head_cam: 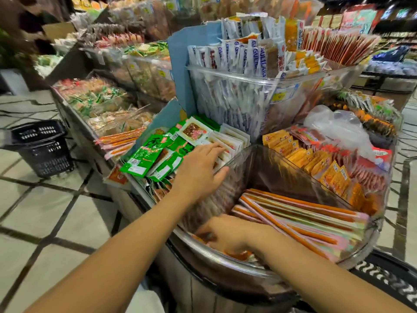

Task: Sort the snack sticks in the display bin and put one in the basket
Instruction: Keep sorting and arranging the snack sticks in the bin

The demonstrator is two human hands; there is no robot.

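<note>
Snack sticks (304, 224), long orange-and-pink sleeves, lie stacked lengthwise in the clear display bin (246, 170), mostly parallel and fanning toward the far right. The right hand (228, 236) is down among their near ends with its fingers curled. Blur hides whether its grip is clamped on a stick, so I cannot tell. The left hand (200, 168) reaches past the bin into the neighbouring compartment. Its fingers are straight and apart on the white packets (228, 141), the thumb is against the bin's rim, and it holds nothing.

Judging from this, the sorting is under way. No stick is out of the bin yet, so the basket step is left. A black basket (42, 147) stands on the floor well off to the left, and a dark basket rim (388, 274) shows at lower right, near the bin. Which one is meant I cannot say.

Green packets (144, 157) carry characters too smeared to read. White packs (248, 57) in the upper tub show "GUILLA…" in blue, and a yellow tag (279, 96) reads "10".
</note>
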